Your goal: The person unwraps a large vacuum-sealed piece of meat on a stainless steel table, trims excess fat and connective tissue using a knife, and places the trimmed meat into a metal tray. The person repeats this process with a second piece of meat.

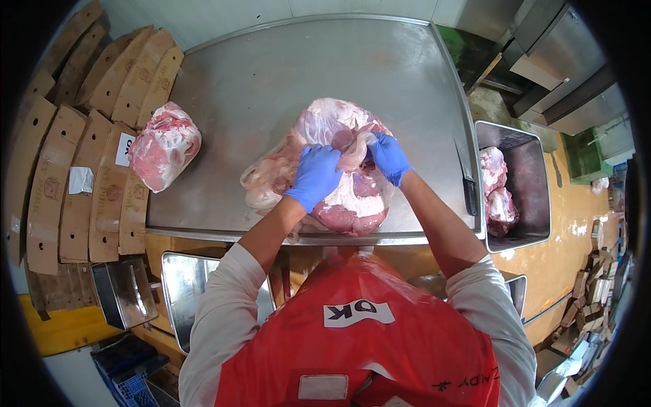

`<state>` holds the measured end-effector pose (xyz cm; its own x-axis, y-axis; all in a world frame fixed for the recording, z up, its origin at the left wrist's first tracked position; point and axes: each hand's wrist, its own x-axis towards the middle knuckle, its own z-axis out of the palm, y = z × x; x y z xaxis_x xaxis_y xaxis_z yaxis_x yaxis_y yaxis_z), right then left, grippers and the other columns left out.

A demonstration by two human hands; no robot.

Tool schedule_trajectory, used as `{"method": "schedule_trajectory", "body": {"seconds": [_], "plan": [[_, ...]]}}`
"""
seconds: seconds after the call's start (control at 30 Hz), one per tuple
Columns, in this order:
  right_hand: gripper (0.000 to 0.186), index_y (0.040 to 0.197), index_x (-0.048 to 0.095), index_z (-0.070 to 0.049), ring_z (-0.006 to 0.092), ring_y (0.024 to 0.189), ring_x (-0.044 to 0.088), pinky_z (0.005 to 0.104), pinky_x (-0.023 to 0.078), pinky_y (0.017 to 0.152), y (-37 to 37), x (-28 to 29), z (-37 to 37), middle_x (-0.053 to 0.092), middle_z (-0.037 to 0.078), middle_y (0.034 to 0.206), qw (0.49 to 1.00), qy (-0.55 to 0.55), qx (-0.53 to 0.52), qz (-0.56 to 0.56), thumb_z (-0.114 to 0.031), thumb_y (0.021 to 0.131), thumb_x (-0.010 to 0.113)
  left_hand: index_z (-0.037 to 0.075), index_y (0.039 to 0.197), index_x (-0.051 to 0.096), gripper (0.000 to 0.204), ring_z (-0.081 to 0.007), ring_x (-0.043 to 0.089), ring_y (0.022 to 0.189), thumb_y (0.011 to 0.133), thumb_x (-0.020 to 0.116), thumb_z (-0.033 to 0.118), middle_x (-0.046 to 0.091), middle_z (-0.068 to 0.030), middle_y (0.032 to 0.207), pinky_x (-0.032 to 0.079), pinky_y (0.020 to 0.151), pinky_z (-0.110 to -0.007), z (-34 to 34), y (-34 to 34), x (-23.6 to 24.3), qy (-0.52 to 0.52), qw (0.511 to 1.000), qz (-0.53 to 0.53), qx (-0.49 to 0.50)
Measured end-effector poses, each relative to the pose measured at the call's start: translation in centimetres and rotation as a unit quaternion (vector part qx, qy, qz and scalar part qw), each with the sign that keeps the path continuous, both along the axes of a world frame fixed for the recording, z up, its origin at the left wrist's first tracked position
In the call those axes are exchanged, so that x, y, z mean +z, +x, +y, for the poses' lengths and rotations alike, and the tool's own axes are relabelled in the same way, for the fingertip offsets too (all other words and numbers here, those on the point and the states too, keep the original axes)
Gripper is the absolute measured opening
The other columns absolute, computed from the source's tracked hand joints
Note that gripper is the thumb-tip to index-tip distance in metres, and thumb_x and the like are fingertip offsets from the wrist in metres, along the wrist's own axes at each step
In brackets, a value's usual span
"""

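Note:
A large cut of raw meat (352, 210) with pale fat and pink muscle lies near the front edge of the steel table (244, 74). My left hand (316, 175), in a blue glove, is closed on the middle of the cut, fingers curled into its fatty layer. On the other side, my right hand (391, 157), gloved too, pinches a pale flap (355, 154) of that layer and lifts it. The fingertips of both hands are partly hidden by the folds. Along the table's right edge lies a knife (469, 190) with a black handle.
Another piece of meat (165, 149) rests at the table's left edge, against stacked cardboard boxes (102, 183). A metal tub (532, 197) holding meat pieces stands right of the table. Below the front edge are more metal tubs (183, 271). Wood-like scraps (586, 312) lie far right.

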<state>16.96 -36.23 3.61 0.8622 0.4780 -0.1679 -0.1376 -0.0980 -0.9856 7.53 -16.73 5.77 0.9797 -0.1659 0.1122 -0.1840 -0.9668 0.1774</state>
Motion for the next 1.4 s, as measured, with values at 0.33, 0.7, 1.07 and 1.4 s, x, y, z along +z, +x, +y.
{"method": "schedule_trajectory", "body": {"seconds": [0.33,0.7,1.07,1.4], "plan": [[0.029,0.099,0.069,0.002,0.0241,0.073,0.064,0.0367,0.054,0.072,-1.2,-4.2,2.0,0.066,0.009,0.077,0.992,0.046,0.045,-0.111,-0.024,0.103,0.06,-0.004,0.122,0.067,0.04,-0.0224,0.069,0.1,0.09,0.072,0.02,0.073,-0.0177,0.108,0.054,0.09,-0.035,0.7,2.5,1.2,-0.532,0.842,0.084,0.03],[0.037,0.063,0.046,-0.019,0.0185,0.037,0.036,0.0372,0.026,0.037,2.5,-0.2,1.6,0.039,0.0,0.05,0.916,0.112,-0.136,0.361,-0.026,0.099,0.052,0.0,0.151,0.042,0.1,-0.0451,0.03,0.148,0.08,0.077,0.061,0.032,-0.0255,0.16,0.022,0.122,-0.057,-3.2,-6.3,-3.3,-0.184,0.981,-0.043,-0.04],[0.04,0.062,0.042,-0.019,0.0129,0.039,0.03,0.0323,0.022,0.039,-2.0,4.8,1.1,0.035,-0.003,0.052,0.958,-0.048,-0.17,0.226,-0.026,0.101,0.051,0.001,0.157,0.034,0.114,-0.0464,0.013,0.155,0.078,0.067,0.076,0.02,-0.0261,0.165,0.008,0.118,-0.073,-4.1,-5.0,-2.1,-0.126,0.99,0.057,0.016],[0.035,0.064,0.039,-0.018,0.0123,0.042,0.029,0.0308,0.021,0.04,-4.3,5.8,-0.8,0.034,-0.003,0.055,0.948,0.011,-0.205,0.243,-0.021,0.098,0.049,0.002,0.156,0.036,0.104,-0.0466,0.019,0.153,0.08,0.071,0.065,0.028,-0.0269,0.161,0.013,0.117,-0.074,-4.6,-4.2,-1.7,-0.129,0.991,0.045,0.001]]}}
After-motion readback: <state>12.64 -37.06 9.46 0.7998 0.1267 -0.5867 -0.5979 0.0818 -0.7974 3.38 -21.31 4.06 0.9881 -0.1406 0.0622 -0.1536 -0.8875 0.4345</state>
